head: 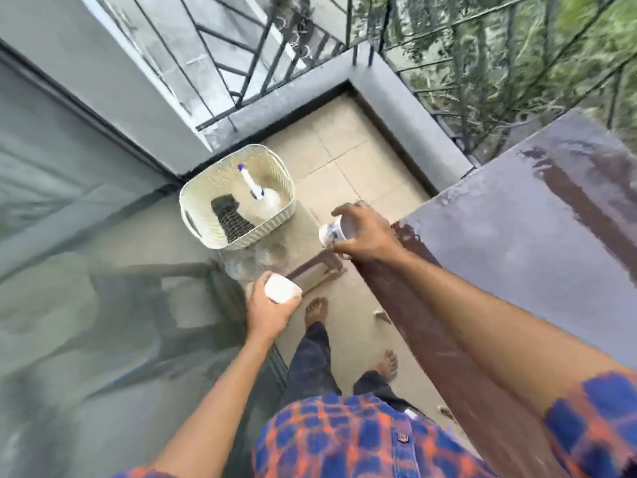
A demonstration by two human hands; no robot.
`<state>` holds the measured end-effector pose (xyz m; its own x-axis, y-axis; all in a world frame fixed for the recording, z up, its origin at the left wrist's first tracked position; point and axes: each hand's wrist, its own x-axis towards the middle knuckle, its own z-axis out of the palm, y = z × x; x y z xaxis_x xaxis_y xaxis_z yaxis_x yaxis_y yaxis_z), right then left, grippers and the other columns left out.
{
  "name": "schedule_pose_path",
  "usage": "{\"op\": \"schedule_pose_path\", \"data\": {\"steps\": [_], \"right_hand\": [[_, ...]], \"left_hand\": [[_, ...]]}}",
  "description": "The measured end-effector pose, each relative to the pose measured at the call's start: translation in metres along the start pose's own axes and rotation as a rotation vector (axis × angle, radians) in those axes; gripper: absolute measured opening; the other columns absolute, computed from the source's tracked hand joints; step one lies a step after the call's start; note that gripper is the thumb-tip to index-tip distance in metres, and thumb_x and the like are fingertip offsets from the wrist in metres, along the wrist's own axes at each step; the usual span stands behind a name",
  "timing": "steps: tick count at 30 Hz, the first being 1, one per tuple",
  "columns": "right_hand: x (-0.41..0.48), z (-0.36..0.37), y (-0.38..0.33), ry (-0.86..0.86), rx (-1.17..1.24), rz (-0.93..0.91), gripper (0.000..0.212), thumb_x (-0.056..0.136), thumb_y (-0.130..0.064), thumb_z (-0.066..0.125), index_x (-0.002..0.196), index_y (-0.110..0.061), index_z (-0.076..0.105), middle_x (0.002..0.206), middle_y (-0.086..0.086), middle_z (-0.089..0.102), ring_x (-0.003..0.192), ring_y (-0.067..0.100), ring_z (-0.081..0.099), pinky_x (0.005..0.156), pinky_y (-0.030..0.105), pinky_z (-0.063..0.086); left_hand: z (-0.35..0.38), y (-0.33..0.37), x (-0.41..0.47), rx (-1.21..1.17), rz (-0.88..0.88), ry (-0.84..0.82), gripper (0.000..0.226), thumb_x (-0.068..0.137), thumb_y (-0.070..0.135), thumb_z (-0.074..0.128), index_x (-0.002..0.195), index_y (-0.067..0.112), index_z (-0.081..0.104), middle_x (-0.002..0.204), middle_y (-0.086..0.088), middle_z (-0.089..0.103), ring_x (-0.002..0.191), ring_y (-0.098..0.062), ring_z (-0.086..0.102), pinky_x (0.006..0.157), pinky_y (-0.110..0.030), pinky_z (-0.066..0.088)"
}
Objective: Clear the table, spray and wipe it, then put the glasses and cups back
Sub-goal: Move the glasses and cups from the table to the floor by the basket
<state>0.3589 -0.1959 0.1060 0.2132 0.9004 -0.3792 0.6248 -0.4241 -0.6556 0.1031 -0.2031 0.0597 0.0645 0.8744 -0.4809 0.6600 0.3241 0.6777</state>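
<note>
My left hand (269,312) grips a plain white cup (281,288) from below, held over the floor near a low stool. My right hand (362,232) holds a white cup with blue markings (330,233), tilted on its side, just left of the table's corner. The dark glossy table (537,229) fills the right side and its top looks wet. Clear glasses (248,262) stand blurred on the low stool (310,267), beside a cream basket (238,198). In the basket are a white spray bottle with a blue nozzle (256,191) and a dark cloth (231,219).
This is a narrow tiled balcony. A grey parapet with a black metal railing (406,112) runs along the far and right sides. A glass sliding door (86,270) lies to the left. My bare feet (317,310) stand between the door and the table.
</note>
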Motion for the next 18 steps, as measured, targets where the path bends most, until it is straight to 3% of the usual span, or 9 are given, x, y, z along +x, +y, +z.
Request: {"op": "schedule_pose_path", "data": {"steps": [4,10,14,18], "right_hand": [[0.047,0.041,-0.013,-0.104,-0.119,0.047,0.072,0.069,-0.046,0.068,0.136,-0.019,0.064,0.120,0.015,0.063,0.111,0.038,0.062,0.092,0.037,0.046],[0.114,0.099,0.009,-0.153,-0.192,0.216,0.066,0.082,-0.036,0.083,0.140,-0.015,0.060,0.134,0.015,0.061,0.124,0.040,0.059,0.105,0.039,0.046],[0.149,0.130,0.022,-0.100,-0.203,0.198,0.065,0.085,-0.040,0.083,0.140,-0.014,0.059,0.135,0.017,0.059,0.122,0.041,0.058,0.106,0.041,0.043],[0.179,0.151,0.027,-0.042,-0.182,0.184,0.064,0.086,-0.039,0.082,0.140,-0.014,0.057,0.136,0.019,0.056,0.123,0.043,0.054,0.106,0.042,0.043]], "left_hand": [[0.005,-0.011,0.014,0.018,-0.044,-0.025,0.084,0.069,0.027,0.090,0.141,0.009,0.051,0.135,-0.013,0.047,0.125,-0.027,0.050,0.092,-0.019,0.033],[0.028,-0.022,0.043,-0.017,-0.074,-0.005,0.083,0.061,0.038,0.089,0.134,0.020,0.055,0.124,0.003,0.052,0.121,-0.022,0.050,0.100,-0.032,0.042],[0.050,-0.036,0.065,-0.076,-0.106,0.013,0.081,0.061,0.031,0.090,0.133,0.025,0.052,0.121,0.014,0.049,0.120,-0.014,0.047,0.095,-0.022,0.034],[0.073,-0.049,0.089,-0.104,-0.088,0.003,0.080,0.063,0.023,0.087,0.133,0.025,0.050,0.126,0.009,0.052,0.121,-0.014,0.048,0.098,-0.024,0.036]]}}
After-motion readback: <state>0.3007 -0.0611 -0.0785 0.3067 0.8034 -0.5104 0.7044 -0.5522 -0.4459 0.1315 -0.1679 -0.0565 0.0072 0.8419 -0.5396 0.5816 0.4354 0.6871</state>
